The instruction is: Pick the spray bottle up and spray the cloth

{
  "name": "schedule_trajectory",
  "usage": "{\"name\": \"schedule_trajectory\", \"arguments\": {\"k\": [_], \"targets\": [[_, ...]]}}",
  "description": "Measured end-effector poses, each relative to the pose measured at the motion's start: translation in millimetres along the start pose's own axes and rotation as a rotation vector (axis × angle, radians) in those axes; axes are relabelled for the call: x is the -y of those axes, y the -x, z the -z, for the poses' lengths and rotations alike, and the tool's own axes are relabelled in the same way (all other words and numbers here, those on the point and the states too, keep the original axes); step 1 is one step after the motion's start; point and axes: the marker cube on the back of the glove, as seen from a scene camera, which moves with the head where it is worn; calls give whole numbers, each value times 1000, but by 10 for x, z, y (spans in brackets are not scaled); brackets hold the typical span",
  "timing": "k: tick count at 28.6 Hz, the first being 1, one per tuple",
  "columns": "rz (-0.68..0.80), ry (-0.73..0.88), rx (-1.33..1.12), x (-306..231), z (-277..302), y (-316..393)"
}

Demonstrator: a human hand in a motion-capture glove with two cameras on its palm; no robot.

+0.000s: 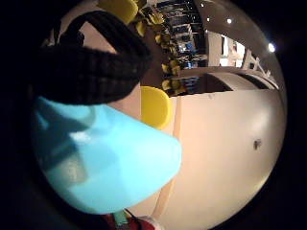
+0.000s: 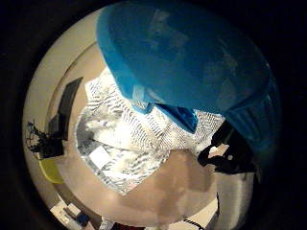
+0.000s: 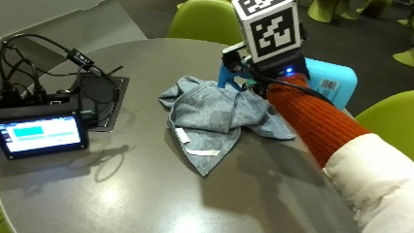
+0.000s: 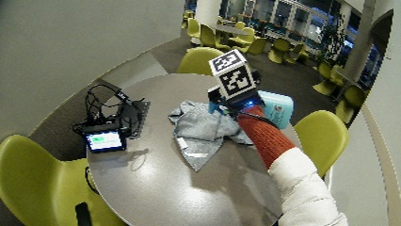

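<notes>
An orange sleeve runs up from the near edge to the right hand, held above the far side of the round table. Its fingers wrap the light blue spray bottle – lifted, nozzle end over the crumpled grey cloth lying mid-table. Beyond, at the table's other side, a small lit screen – and green chairs behind

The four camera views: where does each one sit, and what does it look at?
Little finger side palm view: on the palm, facing the light blue plastic spray bottle; a black strap shows.
Thumb side palm view: on the palm, looking down past the bottle at the grey crumpled cloth.
Outside view: beside the grey round table, showing the gloved right hand and an orange sleeve.
Wide outside view: higher, farther back.
All share the bottle.
</notes>
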Motion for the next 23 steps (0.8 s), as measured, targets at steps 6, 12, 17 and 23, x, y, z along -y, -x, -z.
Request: {"name": "schedule_trajectory", "arguments": {"k": [6,12,17,23], "targets": [[-70,-120,515,-108,68,-127],[-106,-187,1225,-238,160,-160],[-114,-222,1479,-264,261,-152],[-19,-291,1455,-132,769,129]]}}
